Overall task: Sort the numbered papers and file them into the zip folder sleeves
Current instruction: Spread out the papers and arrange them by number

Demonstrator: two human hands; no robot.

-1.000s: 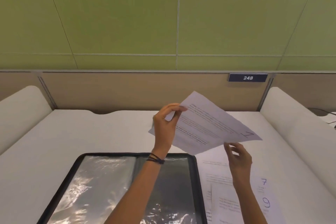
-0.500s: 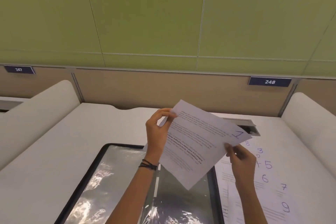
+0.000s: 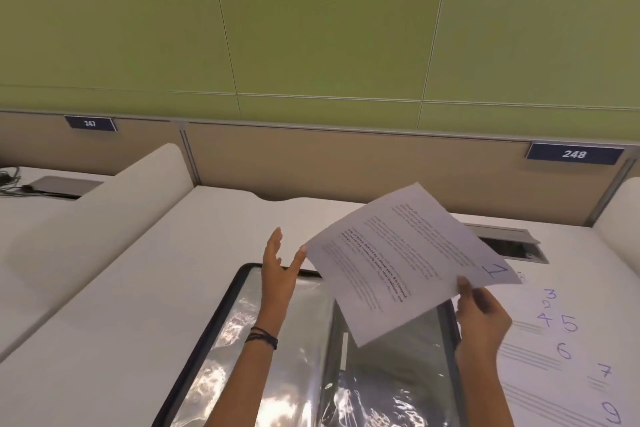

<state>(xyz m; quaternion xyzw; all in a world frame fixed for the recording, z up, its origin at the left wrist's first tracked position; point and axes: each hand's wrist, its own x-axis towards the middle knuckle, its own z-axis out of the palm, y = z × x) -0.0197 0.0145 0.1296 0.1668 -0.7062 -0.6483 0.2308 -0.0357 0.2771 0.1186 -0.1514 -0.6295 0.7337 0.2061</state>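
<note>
Left hand released sheet; right hand pinches edge above folder.

Desk: white top. Zip folder lies open and flat at front-centre, clear sleeves up. Just right of folder: papers fanned out, overlapping, handwritten nos. 3–7 and 9 legible. Behind and right of folder: metal cable hatch set in desk, near back edge.

held sheet overhangs folder; left desk open
</note>
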